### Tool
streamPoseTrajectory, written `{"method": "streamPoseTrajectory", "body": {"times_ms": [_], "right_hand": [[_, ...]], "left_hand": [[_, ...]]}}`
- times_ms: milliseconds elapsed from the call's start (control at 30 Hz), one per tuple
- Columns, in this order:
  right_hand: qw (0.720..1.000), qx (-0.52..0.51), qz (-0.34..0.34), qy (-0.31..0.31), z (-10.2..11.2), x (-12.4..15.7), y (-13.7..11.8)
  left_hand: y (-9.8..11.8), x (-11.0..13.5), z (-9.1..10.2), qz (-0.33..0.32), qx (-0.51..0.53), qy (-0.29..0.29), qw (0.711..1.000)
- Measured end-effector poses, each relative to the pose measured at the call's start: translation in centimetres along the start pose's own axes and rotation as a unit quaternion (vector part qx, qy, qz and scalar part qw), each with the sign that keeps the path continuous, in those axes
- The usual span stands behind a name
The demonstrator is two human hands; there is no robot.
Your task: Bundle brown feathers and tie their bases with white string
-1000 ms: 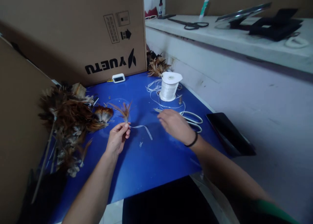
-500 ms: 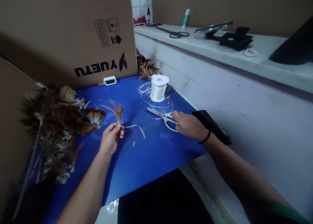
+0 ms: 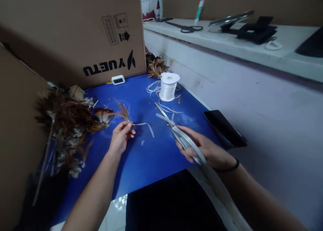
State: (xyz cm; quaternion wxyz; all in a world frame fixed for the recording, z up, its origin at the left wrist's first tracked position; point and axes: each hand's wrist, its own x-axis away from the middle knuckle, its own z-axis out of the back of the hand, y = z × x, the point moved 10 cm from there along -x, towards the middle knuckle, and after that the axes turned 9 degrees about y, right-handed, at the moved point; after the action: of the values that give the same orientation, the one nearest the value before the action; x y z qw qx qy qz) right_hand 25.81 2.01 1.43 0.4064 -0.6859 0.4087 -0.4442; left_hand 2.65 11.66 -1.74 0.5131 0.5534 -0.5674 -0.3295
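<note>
Pinched in my left hand is the base of a small bunch of brown feathers, fanned upward. A thin white ribbon trails from that pinch to the right, its end loose over the blue table. My right hand is closed around a pair of metal scissors, the blades angled up and to the left. The scissors are apart from the ribbon's loose end. Beyond them stands a white ribbon spool, with loose loops of ribbon lying around its foot.
Brown feathers are heaped at the left of the blue table. A cardboard box rises behind, near a small white digital device. A black phone lies at the right edge. Black scissors rest on the ledge.
My right hand has lifted the scissors off the table, turning them so the blades point more upward. My left hand still holds the feather bunch. The whole view has shifted slightly.
</note>
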Motion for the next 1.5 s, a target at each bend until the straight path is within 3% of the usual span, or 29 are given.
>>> {"method": "streamPoseTrajectory", "body": {"times_ms": [167, 333, 467, 700, 1500], "right_hand": [[0.99, -0.11, -0.01, -0.087, -5.2, 0.1, 2.7], [0.974, -0.171, -0.004, -0.145, -7.9, -0.3, 4.0], [0.972, -0.179, 0.013, -0.155, -8.6, -0.3, 4.1], [0.966, -0.213, -0.031, -0.143, -9.1, -0.4, 5.4], [0.965, -0.216, -0.093, -0.114, -9.4, -2.5, 6.3]], "left_hand": [[0.6, -0.1, 0.5, -0.034, 0.015, 0.022, 0.999], [1.5, 0.0, 0.6, -0.072, 0.03, 0.013, 0.997], [2.0, 0.3, 0.3, -0.098, 0.015, 0.008, 0.995], [2.5, 0.7, 0.0, -0.128, -0.013, 0.013, 0.992], [1.7, 1.0, -0.8, -0.132, -0.072, -0.019, 0.988]]}}
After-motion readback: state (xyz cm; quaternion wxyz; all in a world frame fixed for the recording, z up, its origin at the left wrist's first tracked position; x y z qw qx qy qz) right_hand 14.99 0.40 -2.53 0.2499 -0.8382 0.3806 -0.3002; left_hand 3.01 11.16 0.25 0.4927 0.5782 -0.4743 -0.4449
